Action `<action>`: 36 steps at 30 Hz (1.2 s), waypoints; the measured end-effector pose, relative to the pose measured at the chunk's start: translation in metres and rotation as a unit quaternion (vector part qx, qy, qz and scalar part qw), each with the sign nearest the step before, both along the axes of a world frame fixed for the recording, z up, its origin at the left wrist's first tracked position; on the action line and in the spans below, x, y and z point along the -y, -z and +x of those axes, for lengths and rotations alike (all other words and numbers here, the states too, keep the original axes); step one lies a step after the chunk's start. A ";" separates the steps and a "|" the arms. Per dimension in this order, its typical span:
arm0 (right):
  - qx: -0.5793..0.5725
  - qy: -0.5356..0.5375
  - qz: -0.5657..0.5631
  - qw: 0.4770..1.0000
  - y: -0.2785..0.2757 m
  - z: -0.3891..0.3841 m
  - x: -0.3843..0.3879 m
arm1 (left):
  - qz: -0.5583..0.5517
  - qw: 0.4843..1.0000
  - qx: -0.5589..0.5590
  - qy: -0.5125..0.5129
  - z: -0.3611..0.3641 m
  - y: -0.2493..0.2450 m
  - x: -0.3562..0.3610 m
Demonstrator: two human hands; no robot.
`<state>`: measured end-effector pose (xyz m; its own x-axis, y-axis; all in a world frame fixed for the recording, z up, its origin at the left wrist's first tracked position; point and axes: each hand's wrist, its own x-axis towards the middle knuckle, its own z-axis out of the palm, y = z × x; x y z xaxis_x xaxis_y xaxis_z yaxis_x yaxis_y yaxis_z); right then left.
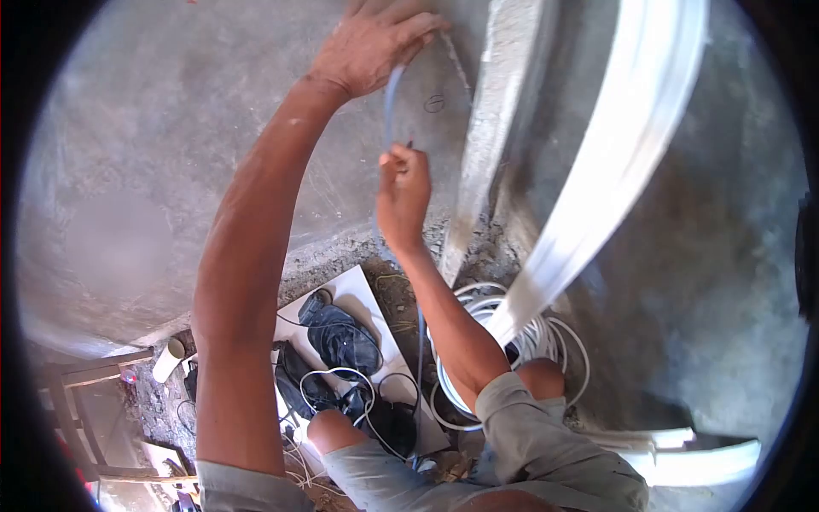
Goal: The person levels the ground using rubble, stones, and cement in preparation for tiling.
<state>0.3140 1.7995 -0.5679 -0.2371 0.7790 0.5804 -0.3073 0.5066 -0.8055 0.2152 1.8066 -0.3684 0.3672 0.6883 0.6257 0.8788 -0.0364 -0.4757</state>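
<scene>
High on the grey wall, my left hand (371, 47) is against the surface beside a narrow chiselled groove (456, 64), its fingers bent over the upper end of a pale bluish cable (391, 107). The cable runs down from under that palm. Lower down, my right hand (405, 196) is closed round the same cable, thumb and fingertips pinched together. A thin dark tip sticks out above the pinch. Part of the left fingers is cut off by the top edge. A small circled pencil mark (434, 103) shows right of the cable.
A rough pale post (495, 111) and a long white strip (610, 145) lean at the right. Coiled white tubing (576, 358) lies on the floor beside a white board (363, 290) with dark bags (341, 337). A wooden frame (94, 375) and a white cup (169, 360) are lower left.
</scene>
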 end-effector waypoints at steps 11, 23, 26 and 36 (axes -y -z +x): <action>-0.003 -0.061 0.098 0.993 -0.035 0.059 0.100 | 0.041 0.666 0.744 0.036 0.116 0.082 0.182; 0.103 -0.079 0.172 0.977 -0.019 0.069 0.147 | 0.399 0.756 0.517 -0.034 0.164 0.097 0.193; 0.133 -0.084 0.172 0.973 -0.023 0.075 0.140 | 0.294 0.721 0.627 -0.020 0.173 0.082 0.199; 0.328 -0.159 0.175 0.915 -0.093 0.114 0.162 | 0.335 0.748 0.572 0.026 0.183 -0.031 0.249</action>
<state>0.4278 1.6370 -0.4750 -0.8061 0.4034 0.4329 0.0062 0.7373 -0.6755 0.3985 1.5572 -0.3370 -0.6570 0.0829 0.7493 0.7309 -0.1738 0.6600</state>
